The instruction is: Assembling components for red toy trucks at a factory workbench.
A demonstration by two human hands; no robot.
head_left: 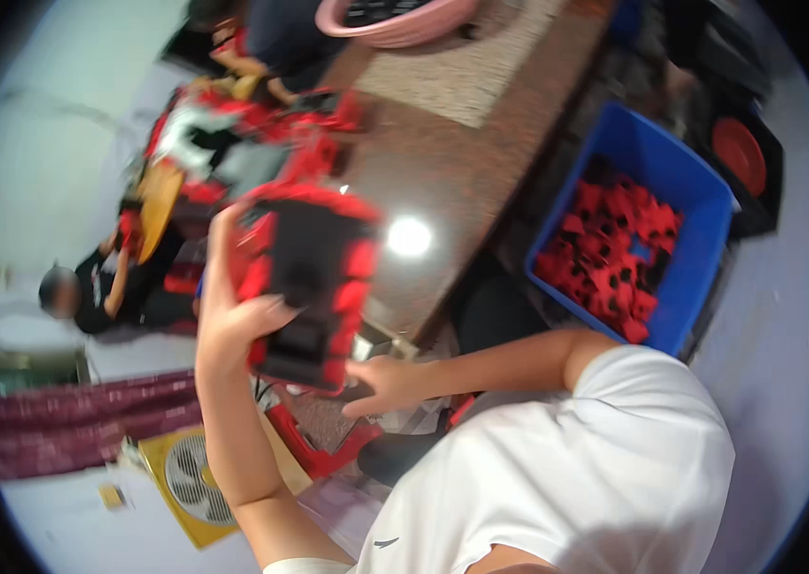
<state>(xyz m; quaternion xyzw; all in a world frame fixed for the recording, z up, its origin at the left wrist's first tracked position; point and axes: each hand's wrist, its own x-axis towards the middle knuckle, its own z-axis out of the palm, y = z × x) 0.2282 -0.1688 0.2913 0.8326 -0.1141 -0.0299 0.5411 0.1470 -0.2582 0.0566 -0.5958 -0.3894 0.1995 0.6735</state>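
A rectangular piece with a black middle and a bumpy red border [314, 277] is held up, tilted, over the brown table's near end; blur hides its detail. My left hand [232, 316] grips its left edge, thumb across the black face and fingers behind. Close by the piece's lower right corner is my right hand [390, 385], thumb and fingers apart. Whether its fingertips touch the corner I cannot tell.
A blue bin [701, 287] of red and black pieces stands at right. The brown stone table [452, 182] carries a pink basket [395, 36]. Red and black items lie heaped at its far left, near two people. A yellow box fan [199, 478] is at lower left.
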